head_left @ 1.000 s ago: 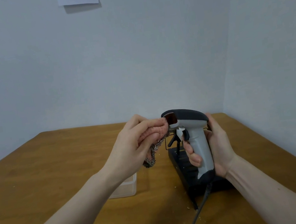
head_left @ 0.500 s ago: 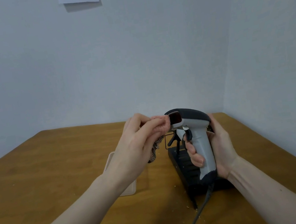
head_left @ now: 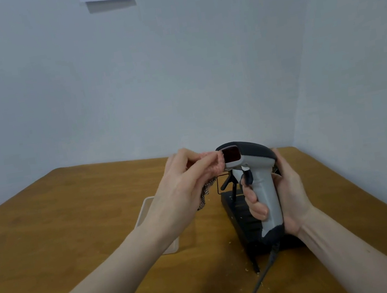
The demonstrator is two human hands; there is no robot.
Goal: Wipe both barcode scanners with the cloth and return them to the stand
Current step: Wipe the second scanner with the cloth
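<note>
**A:** Where does it stand?

**B:** Lower centre of the frame. The right hand (head_left: pixel 287 192) has its fingers curled round the grey handle of the barcode scanner (head_left: pixel 257 177), holding it upright above the black stand (head_left: pixel 237 212) on the bench (head_left: pixel 72 214). The left hand (head_left: pixel 183 185) pinches the cloth (head_left: pixel 211 165) between thumb and fingers, bunched, and touches it to the left edge of the scanner's dark red window.

**A:** So how should the wipe go?

**B:** I'd keep the handle grip firm so the head doesn't twist, and press lightly with the pad of cloth, sweeping across the window rather than dabbing. The tail of cloth hangs beside the trigger; best to gather it so it doesn't snag.

**A:** The cable?

**B:** The cable (head_left: pixel 260 284) trails off toward the bottom edge. Leave it slack while turning the scanner for its top and sides.

**A:** The second scanner?

**B:** I can't see one here. A pale shallow tray (head_left: pixel 147 211) lies left of the stand, partly behind the left forearm.
</note>
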